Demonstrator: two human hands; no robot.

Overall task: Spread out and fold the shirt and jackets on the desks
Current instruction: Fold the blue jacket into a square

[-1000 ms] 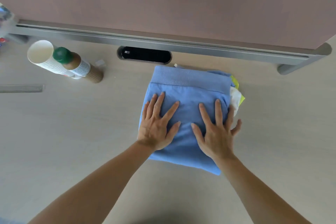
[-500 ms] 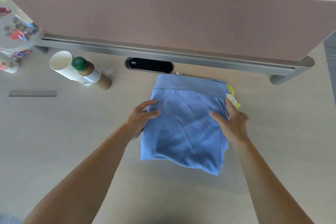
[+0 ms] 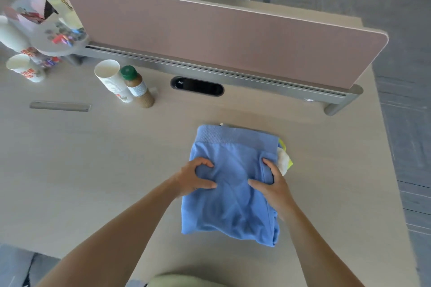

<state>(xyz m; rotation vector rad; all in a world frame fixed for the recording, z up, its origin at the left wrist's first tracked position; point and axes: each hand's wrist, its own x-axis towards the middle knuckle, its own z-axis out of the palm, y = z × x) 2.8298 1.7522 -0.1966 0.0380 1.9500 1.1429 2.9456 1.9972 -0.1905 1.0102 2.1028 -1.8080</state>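
blue jacket (image 3: 229, 207) looks folded: our left hand (image 3: 193, 178) and right hand (image 3: 274, 187), flat before, now curl their fingers (image 3: 268, 164) round its sides to lift.

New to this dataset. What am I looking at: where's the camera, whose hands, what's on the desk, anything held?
No robot: a person wears one wide-angle camera on the head, looking down at their own bare hands. On the pale desk lies a folded blue garment, a yellow-and-white cloth peeking out at its right edge. The left hand and right hand each grip a bunch of the blue fabric. Further back stand a stack of paper cups, a green-capped bottle and a pink divider panel.
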